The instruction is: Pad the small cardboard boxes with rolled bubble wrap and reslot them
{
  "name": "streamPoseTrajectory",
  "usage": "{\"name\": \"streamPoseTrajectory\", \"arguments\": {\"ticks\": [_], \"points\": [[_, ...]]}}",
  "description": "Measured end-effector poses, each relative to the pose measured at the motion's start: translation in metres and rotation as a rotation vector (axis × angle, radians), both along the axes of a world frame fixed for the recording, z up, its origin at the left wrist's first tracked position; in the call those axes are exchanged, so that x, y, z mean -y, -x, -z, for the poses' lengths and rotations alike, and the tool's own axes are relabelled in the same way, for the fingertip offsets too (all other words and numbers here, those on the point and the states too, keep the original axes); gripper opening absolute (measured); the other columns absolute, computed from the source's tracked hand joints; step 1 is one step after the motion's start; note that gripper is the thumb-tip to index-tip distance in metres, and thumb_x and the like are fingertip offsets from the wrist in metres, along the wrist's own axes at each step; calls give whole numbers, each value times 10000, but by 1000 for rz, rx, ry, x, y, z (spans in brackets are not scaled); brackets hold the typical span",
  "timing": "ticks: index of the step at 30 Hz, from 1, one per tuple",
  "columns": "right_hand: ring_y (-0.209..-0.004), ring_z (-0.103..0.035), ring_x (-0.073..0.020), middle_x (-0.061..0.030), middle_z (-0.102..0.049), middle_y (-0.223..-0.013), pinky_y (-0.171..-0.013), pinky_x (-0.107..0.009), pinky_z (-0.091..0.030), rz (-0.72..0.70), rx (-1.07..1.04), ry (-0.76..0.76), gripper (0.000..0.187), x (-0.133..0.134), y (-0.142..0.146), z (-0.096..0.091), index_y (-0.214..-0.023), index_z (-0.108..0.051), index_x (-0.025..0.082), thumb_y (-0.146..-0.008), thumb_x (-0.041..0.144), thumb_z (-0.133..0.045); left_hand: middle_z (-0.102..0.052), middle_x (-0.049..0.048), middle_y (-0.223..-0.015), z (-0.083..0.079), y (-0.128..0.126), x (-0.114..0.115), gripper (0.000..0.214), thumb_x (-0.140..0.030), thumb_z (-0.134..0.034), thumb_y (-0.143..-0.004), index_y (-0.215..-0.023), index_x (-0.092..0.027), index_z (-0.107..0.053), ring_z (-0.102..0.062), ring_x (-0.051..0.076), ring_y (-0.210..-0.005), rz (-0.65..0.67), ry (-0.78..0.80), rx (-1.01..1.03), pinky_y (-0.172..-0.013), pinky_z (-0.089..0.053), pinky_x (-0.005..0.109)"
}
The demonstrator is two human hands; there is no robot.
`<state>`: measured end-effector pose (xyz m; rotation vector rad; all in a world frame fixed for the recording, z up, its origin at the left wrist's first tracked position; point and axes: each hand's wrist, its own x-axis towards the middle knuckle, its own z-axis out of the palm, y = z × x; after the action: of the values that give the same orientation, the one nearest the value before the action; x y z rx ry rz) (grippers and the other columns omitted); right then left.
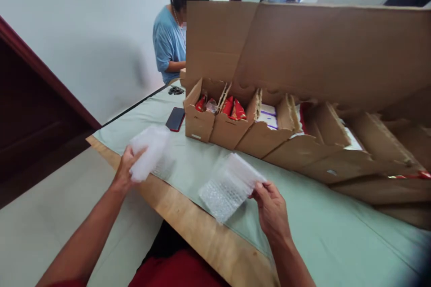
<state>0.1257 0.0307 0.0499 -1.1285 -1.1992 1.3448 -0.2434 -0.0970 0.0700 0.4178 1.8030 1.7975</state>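
My left hand [128, 166] is closed on a small white stack of bubble wrap [150, 150], thumb on top, over the table's near left edge. Between the thumb and fingers of my right hand [272, 204] is the right corner of a single bubble wrap sheet [229, 188]. This sheet is see-through, with a folded-looking strip along its upper side, and it hangs above the green tablecloth. The two pieces are apart from each other. Beyond the left stack lies a dark phone [175, 119] with a red edge.
A row of cardboard bins [232, 130] runs along the table's far side, holding red packets [233, 107] and white boxes [267, 116]. Behind it rises a tall cardboard panel [310, 49]. A person in a blue top [168, 36] is at the far end, near small dark items [176, 90].
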Motion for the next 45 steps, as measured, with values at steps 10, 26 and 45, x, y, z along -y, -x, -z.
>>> {"name": "streamPoseTrajectory", "arguments": {"ticks": [10,26,45], "points": [[-625,-569,-166,11,-618,-709,-626,-306,-505,-296,42,48,292,17,77,5,-880,-632,230,-841,512,-695,-510,270,-1477,-7,75,-87,1045,-443,-762,-759,-1597,-122,-227,-502,469,-1353,31,720,-929,-1094,-393,601],[-1099,-659,-241,-141,-553,-1458,-815,-344,-570,-523,131,36,659,-11,228,45,-1413,-515,225,-799,412,-663,-419,222,-1561,53,130,-51,1008,-603,-702,-787,-1576,-131,-288,-398,375,-1470,179,190,-898,-1219,-313,546],[-1491,-379,-277,-211,-440,-1581,-1265,-432,-259,-641,672,-686,650,-59,336,9,-1478,-470,42,-845,159,-553,-560,206,-1415,54,145,-101,898,-446,-775,-710,-1479,-123,-442,-556,369,-1314,25,234,-875,-1149,-419,510]]}}
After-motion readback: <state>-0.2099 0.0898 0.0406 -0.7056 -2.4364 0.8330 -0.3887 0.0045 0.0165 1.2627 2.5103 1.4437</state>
